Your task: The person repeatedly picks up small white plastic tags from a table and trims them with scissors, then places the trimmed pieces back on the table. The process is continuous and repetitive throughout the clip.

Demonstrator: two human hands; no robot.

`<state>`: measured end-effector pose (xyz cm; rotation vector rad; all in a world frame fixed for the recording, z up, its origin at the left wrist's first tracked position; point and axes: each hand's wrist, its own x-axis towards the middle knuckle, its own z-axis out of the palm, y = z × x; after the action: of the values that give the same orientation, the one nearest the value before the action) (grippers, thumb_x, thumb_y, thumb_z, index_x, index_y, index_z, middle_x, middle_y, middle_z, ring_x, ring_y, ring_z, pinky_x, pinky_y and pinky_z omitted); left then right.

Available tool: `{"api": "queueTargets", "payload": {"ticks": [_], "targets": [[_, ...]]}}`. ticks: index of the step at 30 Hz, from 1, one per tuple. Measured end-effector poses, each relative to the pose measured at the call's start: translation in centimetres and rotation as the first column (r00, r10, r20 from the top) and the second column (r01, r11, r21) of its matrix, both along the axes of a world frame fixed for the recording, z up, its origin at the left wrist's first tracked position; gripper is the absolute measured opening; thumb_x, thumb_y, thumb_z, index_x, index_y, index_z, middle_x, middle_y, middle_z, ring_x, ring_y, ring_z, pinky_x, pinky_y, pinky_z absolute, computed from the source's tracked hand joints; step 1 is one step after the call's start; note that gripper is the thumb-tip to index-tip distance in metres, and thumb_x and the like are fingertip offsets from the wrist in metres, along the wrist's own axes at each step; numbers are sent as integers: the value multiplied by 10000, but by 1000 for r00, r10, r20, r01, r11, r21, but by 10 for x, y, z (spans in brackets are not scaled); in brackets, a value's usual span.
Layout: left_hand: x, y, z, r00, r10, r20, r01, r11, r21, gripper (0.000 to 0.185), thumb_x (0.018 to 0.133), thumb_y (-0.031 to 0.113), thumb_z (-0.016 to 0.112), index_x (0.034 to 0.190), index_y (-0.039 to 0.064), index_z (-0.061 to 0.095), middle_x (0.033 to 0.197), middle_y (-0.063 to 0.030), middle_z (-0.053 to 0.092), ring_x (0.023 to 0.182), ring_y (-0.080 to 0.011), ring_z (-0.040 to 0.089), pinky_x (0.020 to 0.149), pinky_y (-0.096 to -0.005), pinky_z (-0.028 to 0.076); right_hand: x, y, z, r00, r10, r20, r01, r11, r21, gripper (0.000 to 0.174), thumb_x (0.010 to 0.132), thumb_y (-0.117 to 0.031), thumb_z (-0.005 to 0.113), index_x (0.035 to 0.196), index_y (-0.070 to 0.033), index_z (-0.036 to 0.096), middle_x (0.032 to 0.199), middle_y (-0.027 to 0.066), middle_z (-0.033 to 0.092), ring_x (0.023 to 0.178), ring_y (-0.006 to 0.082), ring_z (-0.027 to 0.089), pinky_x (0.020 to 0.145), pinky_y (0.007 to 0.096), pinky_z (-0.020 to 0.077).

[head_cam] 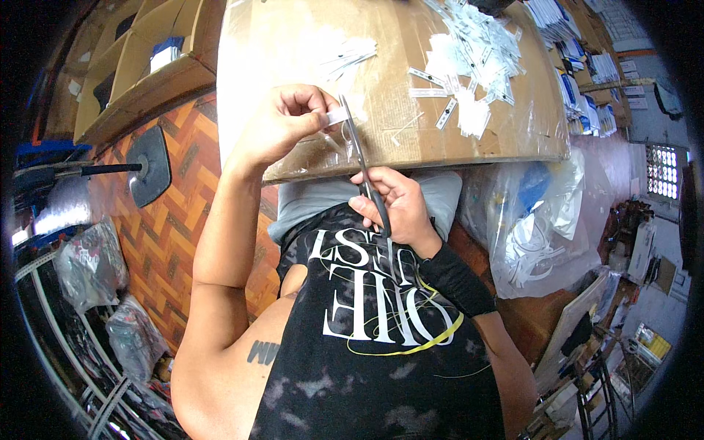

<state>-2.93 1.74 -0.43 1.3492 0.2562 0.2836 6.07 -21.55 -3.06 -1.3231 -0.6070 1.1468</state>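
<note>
My left hand (294,118) pinches a small whitish strip (337,115) between thumb and fingers, over the near part of a large cardboard box (385,137). In my right hand (393,203) is a pair of scissors (360,148) with dark handles, its blades pointing away from me and meeting the strip's right end. A big pile of small printed labels (478,49) lies on the box at the right. Further left, a smaller bunch of pale strips (349,58) rests in bright glare. Thin offcuts (408,127) lie between the pile and the scissors.
A clear plastic bag (542,236) with white scraps stands right of my legs. Cardboard compartments (159,71) are at the upper left, beside a dark metal base plate (149,166) on the floor. Stacks of packaged items (588,99) fill a shelf at the right. A yellow strip (407,351) lies on my shirt.
</note>
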Motion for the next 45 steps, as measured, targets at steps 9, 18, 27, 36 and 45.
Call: {"api": "queueTargets", "payload": {"ticks": [9,18,27,36,45], "targets": [[-4,2,-6,999,6,-49,-6,1000,1,67,845,12,623,780,3,612,929,-100,686,802,-140,623,775,-284,516,1,3,-1,1000,28,8,-27,1000,-11,316,866,-61,775,1100,63,602,658,-2,594,547,22,536,498,180,400],[-10,6,-16,997,13,-82,-13,1000,6,100,834,47,658,751,15,612,916,-108,689,801,-158,624,784,-297,503,2,4,-16,993,98,71,-94,993,-68,330,883,-58,754,1154,49,599,826,24,651,612,21,561,517,172,471],[-13,5,-19,983,49,-174,-45,999,29,81,842,47,686,784,13,642,905,-92,693,810,-142,616,774,-286,498,2,6,-21,998,55,35,-49,987,-152,329,886,-72,753,1150,41,592,807,31,646,583,39,567,475,181,457],[-2,-39,3,959,-89,-268,206,871,446,119,877,120,742,857,4,723,741,-22,668,690,-83,578,633,-256,482,25,7,0,962,-250,114,237,965,117,458,840,-32,791,1236,31,570,900,108,736,766,108,680,681,234,550],[18,-60,2,966,16,-258,128,836,533,110,871,101,734,869,-5,704,790,-68,664,733,-132,603,664,-273,479,39,1,-1,947,-293,132,278,953,125,419,840,5,768,1218,28,589,882,82,721,754,83,655,650,223,529]]}}
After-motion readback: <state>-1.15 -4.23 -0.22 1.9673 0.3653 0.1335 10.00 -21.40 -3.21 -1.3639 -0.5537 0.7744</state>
